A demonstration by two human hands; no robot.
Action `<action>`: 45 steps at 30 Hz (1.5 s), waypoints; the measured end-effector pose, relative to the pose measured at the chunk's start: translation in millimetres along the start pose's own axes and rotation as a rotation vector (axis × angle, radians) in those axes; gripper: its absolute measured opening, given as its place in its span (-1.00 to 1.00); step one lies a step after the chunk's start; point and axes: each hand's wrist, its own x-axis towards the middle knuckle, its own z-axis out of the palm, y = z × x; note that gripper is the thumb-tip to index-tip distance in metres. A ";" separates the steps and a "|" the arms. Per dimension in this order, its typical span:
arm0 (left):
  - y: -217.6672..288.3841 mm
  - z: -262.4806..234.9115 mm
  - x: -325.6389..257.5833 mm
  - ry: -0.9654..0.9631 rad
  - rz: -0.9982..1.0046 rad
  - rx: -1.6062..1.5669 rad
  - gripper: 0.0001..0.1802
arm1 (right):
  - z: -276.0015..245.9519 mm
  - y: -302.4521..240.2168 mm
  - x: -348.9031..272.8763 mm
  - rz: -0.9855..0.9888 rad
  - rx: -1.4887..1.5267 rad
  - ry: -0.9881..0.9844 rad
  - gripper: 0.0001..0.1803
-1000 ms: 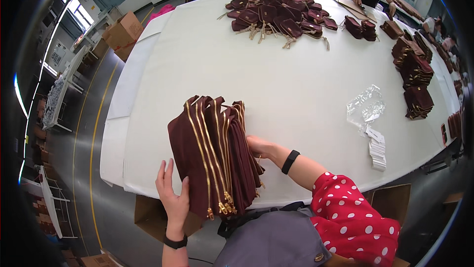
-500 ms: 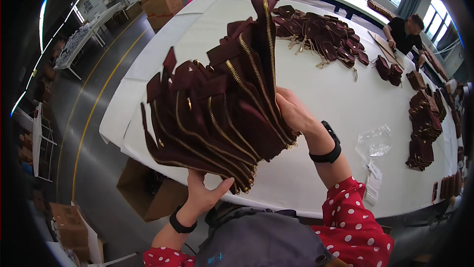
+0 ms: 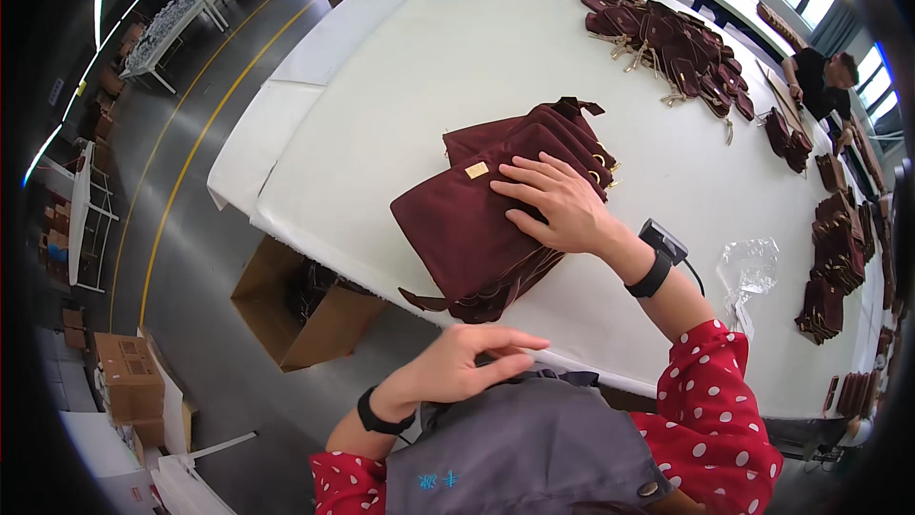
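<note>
A fanned stack of dark burgundy zip pouches (image 3: 446,237) lies on the white table (image 3: 372,124) in front of me. Its top pouch carries a small gold plate (image 3: 476,170), and gold zip ends poke out along the right side. My right hand (image 3: 558,202) rests flat on the top pouch with its fingers spread. Near the table's front edge, just before my apron, my left hand (image 3: 467,360) is raised and holds nothing. Its fingers are stretched out, with the thumb apart from them, and it does not touch the stack.
More burgundy pieces with tassels (image 3: 672,43) lie heaped at the far right. Stacked pouches (image 3: 839,243) line the right edge, near a clear plastic bag (image 3: 748,265). A co-worker (image 3: 825,81) stands at the far right. An open carton (image 3: 315,320) sits below the table's left edge.
The bundle of pouches, held up in both hands before, now lies on the table. My left hand has let go and drawn back; my right hand has moved on top of the stack.
</note>
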 end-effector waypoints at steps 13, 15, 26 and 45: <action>-76.2 -192.5 199.2 0.217 -0.023 0.191 -0.29 | 76.7 -75.8 -32.2 1.177 1.045 0.823 0.07; -111.2 -191.8 211.3 0.190 0.088 0.277 -0.28 | 63.4 -82.5 -17.1 1.050 1.252 0.844 0.01; -62.2 -37.0 84.4 0.603 0.177 1.097 -0.36 | -15.4 11.9 -107.0 1.235 1.458 0.476 -0.47; -46.4 24.1 93.7 0.566 0.321 0.689 0.02 | -23.4 47.8 -76.9 1.150 1.165 0.536 -0.57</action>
